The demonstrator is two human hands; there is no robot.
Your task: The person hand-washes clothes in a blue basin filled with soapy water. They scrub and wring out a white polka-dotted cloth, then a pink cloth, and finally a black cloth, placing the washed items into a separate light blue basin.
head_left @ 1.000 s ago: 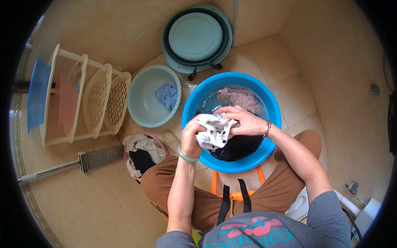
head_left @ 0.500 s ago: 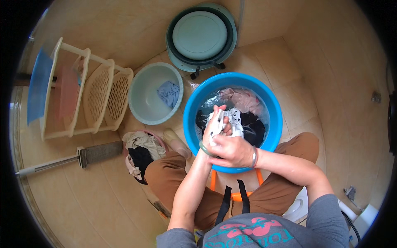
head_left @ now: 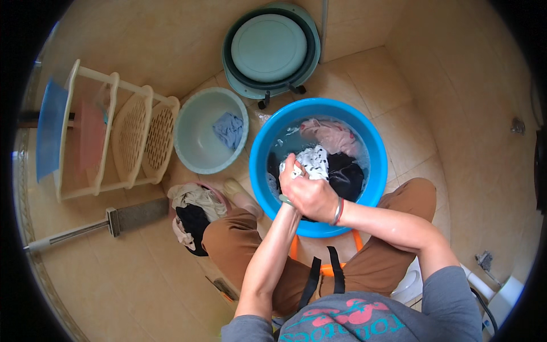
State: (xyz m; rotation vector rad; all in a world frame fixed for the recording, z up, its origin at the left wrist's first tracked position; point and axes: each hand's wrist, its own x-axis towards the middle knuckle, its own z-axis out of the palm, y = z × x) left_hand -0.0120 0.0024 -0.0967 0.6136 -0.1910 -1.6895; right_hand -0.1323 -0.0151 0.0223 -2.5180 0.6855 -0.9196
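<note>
Left hand (head_left: 289, 164): angled far-right, closed around spotted cloth (head_left: 315, 161); mostly hidden behind right hand.
Right hand (head_left: 311, 196): curled over left; fingertips hidden, grip cannot be told.
Spotted cloth: inside blue basin (head_left: 377, 154), near end obscured.

Beige walls (head_left: 476, 108) enclose a tan tiled floor (head_left: 399, 134) — a cream shelf rack (head_left: 130, 137) at left
</note>
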